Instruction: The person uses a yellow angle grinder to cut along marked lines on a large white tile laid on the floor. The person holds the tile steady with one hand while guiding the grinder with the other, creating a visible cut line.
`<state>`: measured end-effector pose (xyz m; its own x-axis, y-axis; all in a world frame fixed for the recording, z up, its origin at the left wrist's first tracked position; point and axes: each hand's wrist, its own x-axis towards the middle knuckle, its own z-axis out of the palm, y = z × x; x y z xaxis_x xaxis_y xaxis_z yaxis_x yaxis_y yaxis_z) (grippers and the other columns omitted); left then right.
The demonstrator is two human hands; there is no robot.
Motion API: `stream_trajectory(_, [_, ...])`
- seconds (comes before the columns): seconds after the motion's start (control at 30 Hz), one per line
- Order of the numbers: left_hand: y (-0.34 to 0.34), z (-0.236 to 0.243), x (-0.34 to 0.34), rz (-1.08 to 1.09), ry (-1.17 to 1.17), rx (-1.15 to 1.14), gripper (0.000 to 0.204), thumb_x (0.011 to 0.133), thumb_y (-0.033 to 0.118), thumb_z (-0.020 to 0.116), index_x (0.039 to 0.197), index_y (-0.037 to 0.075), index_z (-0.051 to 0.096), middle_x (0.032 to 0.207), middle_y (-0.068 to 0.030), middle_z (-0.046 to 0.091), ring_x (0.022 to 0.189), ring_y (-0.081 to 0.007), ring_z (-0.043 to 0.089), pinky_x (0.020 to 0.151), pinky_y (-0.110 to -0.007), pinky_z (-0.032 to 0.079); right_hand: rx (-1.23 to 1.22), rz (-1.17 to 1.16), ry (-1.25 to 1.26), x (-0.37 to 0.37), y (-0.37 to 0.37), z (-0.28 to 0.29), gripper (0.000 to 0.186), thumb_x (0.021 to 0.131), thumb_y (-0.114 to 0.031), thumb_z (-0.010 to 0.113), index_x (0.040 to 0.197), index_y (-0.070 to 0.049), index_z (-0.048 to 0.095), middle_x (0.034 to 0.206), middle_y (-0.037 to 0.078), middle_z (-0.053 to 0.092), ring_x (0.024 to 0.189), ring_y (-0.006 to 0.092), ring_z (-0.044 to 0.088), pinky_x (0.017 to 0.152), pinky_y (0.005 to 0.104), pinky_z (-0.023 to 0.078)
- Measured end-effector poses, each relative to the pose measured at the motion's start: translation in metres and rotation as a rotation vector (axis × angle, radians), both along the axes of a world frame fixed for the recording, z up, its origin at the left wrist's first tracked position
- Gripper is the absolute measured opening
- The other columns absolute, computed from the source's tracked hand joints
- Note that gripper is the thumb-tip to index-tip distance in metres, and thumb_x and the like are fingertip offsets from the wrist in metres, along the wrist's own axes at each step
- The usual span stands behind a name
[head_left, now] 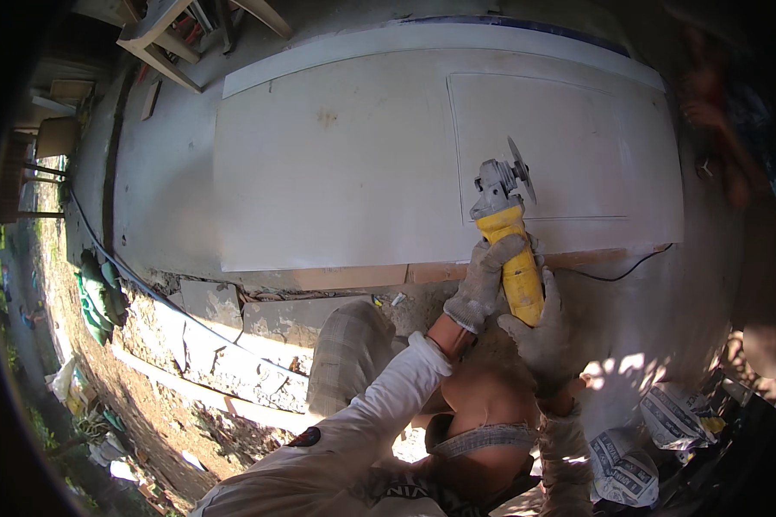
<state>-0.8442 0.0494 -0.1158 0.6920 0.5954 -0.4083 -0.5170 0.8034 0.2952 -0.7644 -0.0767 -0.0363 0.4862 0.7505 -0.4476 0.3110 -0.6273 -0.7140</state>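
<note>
A yellow angle grinder (510, 237) with a grey head and a thin round disc is held over a large white board (336, 164) lying flat on the ground. My left hand (485, 280), in a grey work glove, grips the front of the yellow body. My right hand (541, 332), also gloved, holds the rear of the body. The disc sits near a thin cut line that outlines a rectangle (539, 146) on the board's right part. A black cable (616, 274) runs off to the right from the tool.
Wooden strips (353, 277) lie under the board's near edge. Broken concrete slabs (233, 336) and a black hose (138, 280) lie at left. A wooden frame (159, 39) stands at top left. Crumpled paper sacks (647, 439) lie at lower right. Another person (733, 112) is at right.
</note>
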Motion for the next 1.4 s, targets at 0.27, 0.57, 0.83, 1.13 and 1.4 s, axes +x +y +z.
stream_trajectory(0.27, [0.003,0.075,-0.017,0.064,0.035,-0.061,0.056,0.092,0.030,0.082,0.136,0.008,0.057,0.113,-0.0105,0.069,0.113,-0.0285,0.071,0.103,-0.046,0.062,-0.060,-0.051,0.330,0.000,-0.039,0.069,0.108,0.085,-0.018,0.092,0.169,-0.002,0.026,0.162,0.024,0.047,0.146,0.0351,0.052,0.114,0.0453,0.050])
stream_trajectory(0.57, [-0.075,0.193,-0.030,0.096,0.004,-0.239,0.047,0.096,0.028,0.080,0.134,0.007,0.061,0.116,-0.0109,0.072,0.106,-0.0260,0.073,0.091,-0.043,0.063,-0.163,0.302,-0.216,-0.005,-0.019,0.221,0.111,0.072,-0.019,0.096,0.163,-0.002,0.036,0.150,0.028,0.055,0.132,0.0447,0.060,0.109,0.0493,0.052])
stream_trajectory(0.83, [-0.114,0.255,-0.002,0.162,0.172,-0.254,0.037,0.098,0.022,0.077,0.126,0.002,0.066,0.114,-0.0109,0.074,0.096,-0.0247,0.075,0.085,-0.039,0.063,-0.286,0.274,-0.009,0.025,-0.037,0.267,0.093,0.081,-0.014,0.084,0.160,0.001,0.037,0.141,0.030,0.059,0.128,0.0457,0.063,0.105,0.0520,0.053])
stream_trajectory(1.13, [-0.097,0.258,0.032,-0.040,0.309,-0.334,0.045,0.095,0.027,0.080,0.129,0.003,0.064,0.110,-0.0095,0.072,0.095,-0.0229,0.074,0.084,-0.037,0.062,-0.035,0.017,0.403,0.059,-0.073,0.237,0.095,0.080,-0.014,0.088,0.159,0.001,0.038,0.136,0.017,0.063,0.118,0.0290,0.068,0.095,0.0437,0.058])
stream_trajectory(1.4, [-0.068,0.277,0.038,-0.015,0.347,-0.230,0.045,0.098,0.029,0.079,0.132,0.006,0.060,0.119,-0.0092,0.069,0.104,-0.0224,0.072,0.090,-0.040,0.063,0.102,0.368,0.037,0.077,-0.175,0.176,0.058,0.087,-0.018,0.080,0.139,-0.002,0.061,0.115,0.024,0.072,0.109,0.0425,0.071,0.094,0.0502,0.057])
